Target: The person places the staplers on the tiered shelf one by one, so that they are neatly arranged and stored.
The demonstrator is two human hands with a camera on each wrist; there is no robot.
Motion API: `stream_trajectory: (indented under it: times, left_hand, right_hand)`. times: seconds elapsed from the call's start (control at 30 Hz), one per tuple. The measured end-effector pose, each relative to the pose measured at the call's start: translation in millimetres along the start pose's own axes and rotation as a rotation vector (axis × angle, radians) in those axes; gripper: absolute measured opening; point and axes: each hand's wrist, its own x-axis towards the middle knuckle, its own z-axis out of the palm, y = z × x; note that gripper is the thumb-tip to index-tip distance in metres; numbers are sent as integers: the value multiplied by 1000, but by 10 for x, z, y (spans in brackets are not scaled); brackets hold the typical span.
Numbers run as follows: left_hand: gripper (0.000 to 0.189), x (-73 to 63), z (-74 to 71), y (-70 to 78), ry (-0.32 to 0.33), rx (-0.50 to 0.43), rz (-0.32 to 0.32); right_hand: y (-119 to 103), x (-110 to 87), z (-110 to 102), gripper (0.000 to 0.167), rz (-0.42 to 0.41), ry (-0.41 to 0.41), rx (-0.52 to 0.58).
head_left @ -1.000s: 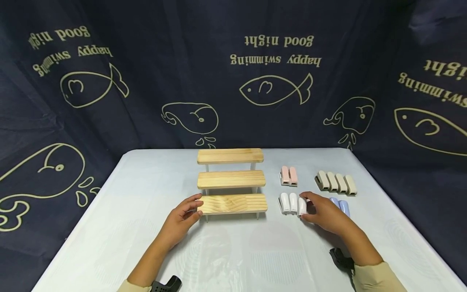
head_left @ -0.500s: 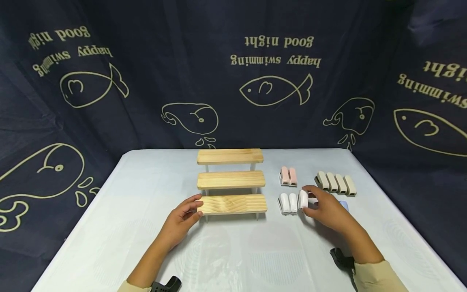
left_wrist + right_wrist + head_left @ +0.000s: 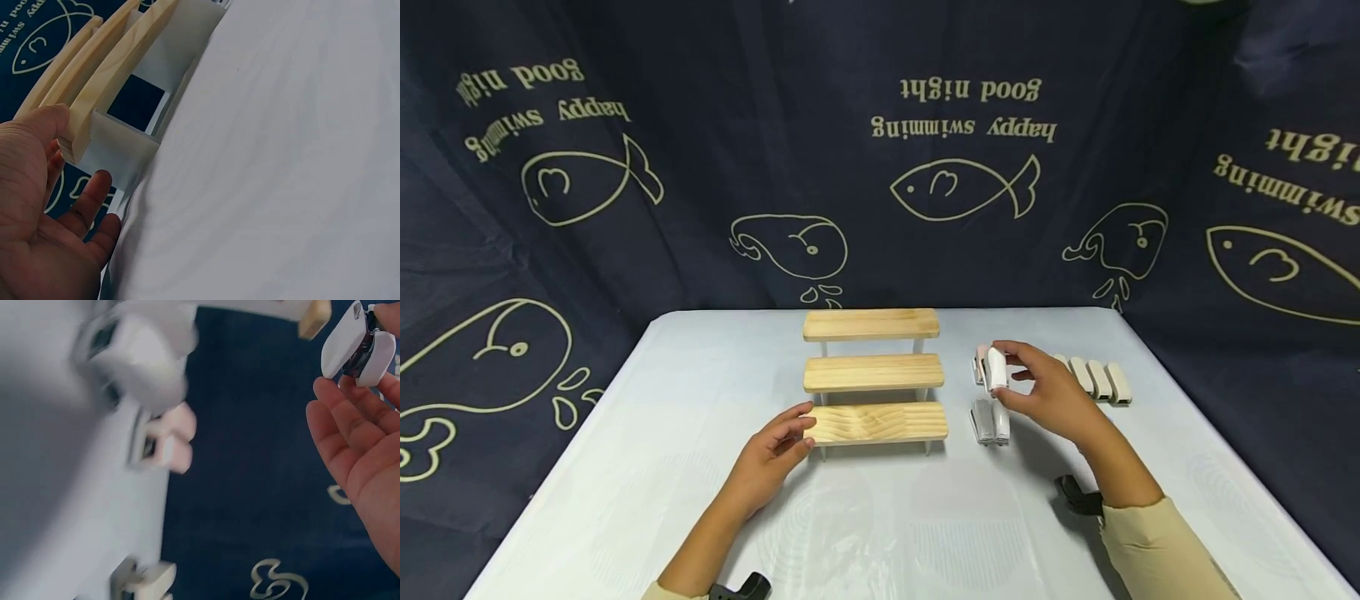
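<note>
A white mini stapler (image 3: 996,368) is pinched between my right hand's (image 3: 1047,390) thumb and fingers, raised in front of the pink mini staplers (image 3: 981,357). The right wrist view shows the held stapler's metal inner part between its white halves. Two other white mini staplers (image 3: 982,421) lie side by side just below it. At the left end of a three-tier wooden display shelf (image 3: 876,423), my left hand (image 3: 763,467) rests with relaxed fingers. Its thumb (image 3: 50,119) lies against the lowest board's end (image 3: 76,134).
Cream mini staplers (image 3: 1108,382) stand in a row at the right, partly behind the right hand. White supports (image 3: 122,150) carry the shelf on a white-covered table (image 3: 722,367). A dark printed curtain (image 3: 700,167) surrounds the table's back and sides.
My right hand has lifted one white mini stapler from the row's right end and carried it up and left, toward the pink ones. The blue staplers are now hidden. My left hand stays put.
</note>
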Motion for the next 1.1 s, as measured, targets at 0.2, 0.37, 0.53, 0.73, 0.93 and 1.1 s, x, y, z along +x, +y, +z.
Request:
stream_trajectory:
  times: [0.2, 0.37, 0.53, 0.73, 0.93, 1.1]
  left_hand:
    - [32, -4, 12, -5, -3, -16, -3]
    - [32, -13, 15, -15, -4, -7, -11]
    - [32, -16, 11, -25, -2, 1, -8]
    - [31, -12, 8, -51, 3, -17, 0]
    - [32, 8, 10, -43, -9, -36, 4]
    - [33, 15, -4, -30, -2, -12, -10]
  right_hand:
    - [-205, 260, 45, 61, -47, -20, 77]
    - [-339, 438, 126, 61, -64, -63, 103]
    - [-471, 606, 213, 60, -79, -81, 141]
    - [-612, 811, 311, 61, -72, -106, 185]
    - [-715, 1013, 448, 60, -83, -114, 222]
    - [-785, 1133, 576, 60, -94, -119, 266]
